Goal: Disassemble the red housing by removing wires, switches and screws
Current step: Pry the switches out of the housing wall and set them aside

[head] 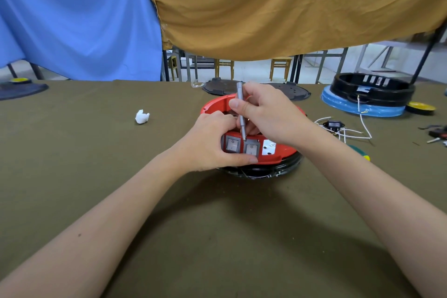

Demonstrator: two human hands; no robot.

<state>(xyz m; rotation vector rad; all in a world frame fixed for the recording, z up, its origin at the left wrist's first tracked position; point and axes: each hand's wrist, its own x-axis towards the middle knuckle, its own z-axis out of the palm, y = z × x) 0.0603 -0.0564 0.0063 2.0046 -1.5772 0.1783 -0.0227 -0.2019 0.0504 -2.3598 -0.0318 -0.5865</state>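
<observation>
Two hands working on red housing (278,152), sitting mid-counter (217,237) on black base ring (266,172), directly ahead of both arms. Left hand (212,143) curling around near-left wall, thumb pressing along lower edge under switches, fingers hooking over rim; closed on housing, steadying. Right hand (263,113) pinching slim grey screwdriver (240,109) between thumb and fingers, closed on it. Screwdriver long axis running near vertical, leaning slightly, tip pointing down at top edge of right grey switch (251,149), apparently touching or just above; exact contact not clear. Left grey switch (232,144) sitting just beside it, white patch (269,146) further right on same wall. Right hand nearer tool target, coming from above; left hand beside and below. Likely prying or pushing switch tab from inside rim, judging from tip placement. Loose white wires (346,132) lying on counter to right, well apart from housing. Crumpled white tissue (142,116) lying left.
</observation>
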